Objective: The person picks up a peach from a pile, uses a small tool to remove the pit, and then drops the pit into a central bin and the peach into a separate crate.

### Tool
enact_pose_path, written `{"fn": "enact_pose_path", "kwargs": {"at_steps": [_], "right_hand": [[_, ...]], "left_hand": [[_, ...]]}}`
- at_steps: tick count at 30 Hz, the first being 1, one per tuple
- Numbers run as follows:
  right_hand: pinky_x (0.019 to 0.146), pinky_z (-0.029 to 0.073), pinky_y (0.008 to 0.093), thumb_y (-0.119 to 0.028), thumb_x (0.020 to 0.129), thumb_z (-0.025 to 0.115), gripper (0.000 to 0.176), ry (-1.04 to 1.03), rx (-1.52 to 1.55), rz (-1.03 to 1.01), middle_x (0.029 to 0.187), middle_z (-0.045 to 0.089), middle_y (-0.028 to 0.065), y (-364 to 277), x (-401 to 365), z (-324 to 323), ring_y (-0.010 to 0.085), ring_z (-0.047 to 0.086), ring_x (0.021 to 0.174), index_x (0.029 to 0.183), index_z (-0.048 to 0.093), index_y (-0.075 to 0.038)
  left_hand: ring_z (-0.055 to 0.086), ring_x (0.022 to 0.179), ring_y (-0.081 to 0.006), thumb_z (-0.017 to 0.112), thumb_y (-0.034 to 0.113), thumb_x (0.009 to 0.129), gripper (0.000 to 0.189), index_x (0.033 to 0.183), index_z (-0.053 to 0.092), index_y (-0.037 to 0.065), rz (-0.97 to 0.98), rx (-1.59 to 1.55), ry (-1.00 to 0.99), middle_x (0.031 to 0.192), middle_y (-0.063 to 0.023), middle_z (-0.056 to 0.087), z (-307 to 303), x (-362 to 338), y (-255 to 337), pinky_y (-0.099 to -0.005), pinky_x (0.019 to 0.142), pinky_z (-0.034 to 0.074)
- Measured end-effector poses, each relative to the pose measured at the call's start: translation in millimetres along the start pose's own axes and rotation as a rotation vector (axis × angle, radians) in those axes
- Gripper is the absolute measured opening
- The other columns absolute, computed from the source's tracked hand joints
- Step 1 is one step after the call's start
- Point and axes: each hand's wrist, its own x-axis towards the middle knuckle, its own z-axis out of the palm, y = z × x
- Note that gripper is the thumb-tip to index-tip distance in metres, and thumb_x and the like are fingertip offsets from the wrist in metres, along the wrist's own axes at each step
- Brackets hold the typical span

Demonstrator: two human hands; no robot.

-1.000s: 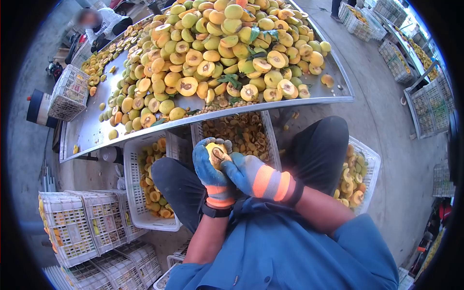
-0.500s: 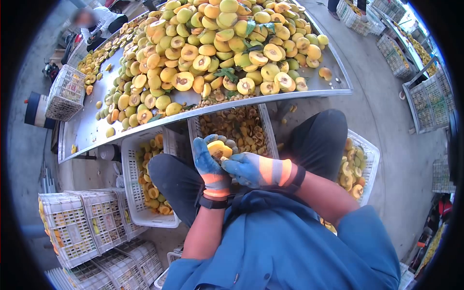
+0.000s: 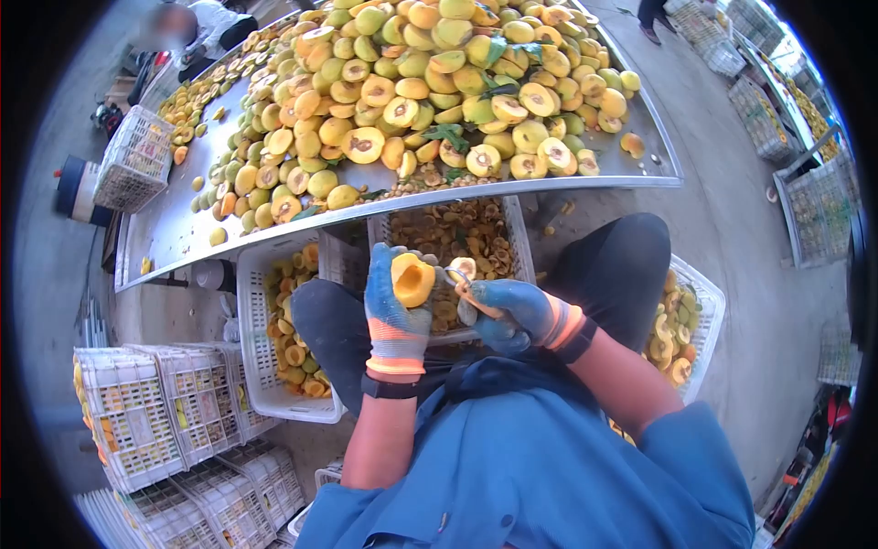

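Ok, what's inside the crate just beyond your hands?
The crate holds a heap of brown pits. Its near part is covered by the left hand, its peach half and the right hand with its tool.

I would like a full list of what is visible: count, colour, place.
fruit: many, yellow-green, heaped on table
table: one, grey metal, in front
pit crate: one, white, between knees
fruit crates: two, white, beside each knee
stacked crates: several, white, lower left
other person: one, white top, table's far end
fruit half: one, yellow, in left hand
small tool: one, orange, in right hand
left hand: one, blue glove
right hand: one, blue glove
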Motion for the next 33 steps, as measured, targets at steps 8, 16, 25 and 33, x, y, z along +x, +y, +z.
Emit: {"fn": "enact_pose_path", "kwargs": {"at_steps": [8, 16, 25, 33], "right_hand": [[0.08, 0.053, 0.0531, -0.045, 0.109, 0.054, 0.047, 0.453, -0.981, -0.248, 0.091, 0.073, 0.0266, 30.8, 20.1, 4.8, 0.0473, 0.07, 0.086, 0.104, 0.071, -0.001], [0.069, 0.053, 0.0477, -0.025, 0.109, 0.06, 0.027, 0.363, -1.341, -0.708, 0.086, 0.071, 0.0211, 44.1, 31.1, -15.4, 0.0402, 0.07, 0.076, 0.111, 0.069, 0.0], [0.074, 0.052, 0.0555, -0.046, 0.111, 0.05, 0.045, 0.54, -0.849, -0.578, 0.081, 0.069, 0.0281, 39.6, 14.3, -30.2, 0.0496, 0.068, 0.08, 0.117, 0.063, -0.004], [0.074, 0.052, 0.0521, -0.043, 0.112, 0.052, 0.042, 0.435, -0.582, -0.829, 0.081, 0.068, 0.0259, 25.9, 20.8, -26.8, 0.0477, 0.069, 0.081, 0.112, 0.06, -0.002]], "left_hand": [[0.069, 0.101, -0.0306, 0.075, 0.008, 0.098, 0.033, 0.129, 0.067, -0.002, 0.472, 0.93, 0.314, 0.117, -0.016, 0.068, -194.7, 59.0, 1.3, -0.0422, 0.095, 0.056], [0.064, 0.096, -0.0127, 0.074, 0.026, 0.101, 0.033, 0.125, 0.071, 0.003, -0.142, 0.082, 0.156, 0.107, -0.0052, 0.069, -65.6, 197.3, 2.2, -0.0291, 0.079, 0.055], [0.061, 0.08, -0.0187, 0.079, 0.035, 0.091, 0.043, 0.121, 0.067, 0.006, -0.259, 0.481, -0.117, 0.102, -0.0082, 0.067, 26.7, 307.5, -134.1, -0.0359, 0.068, 0.051], [0.051, 0.058, -0.011, 0.075, 0.035, 0.091, 0.023, 0.102, 0.068, 0.016, -0.444, -0.671, 0.172, 0.071, 0.0039, 0.056, 6.6, 212.5, -66.9, -0.027, 0.053, 0.042]]}}
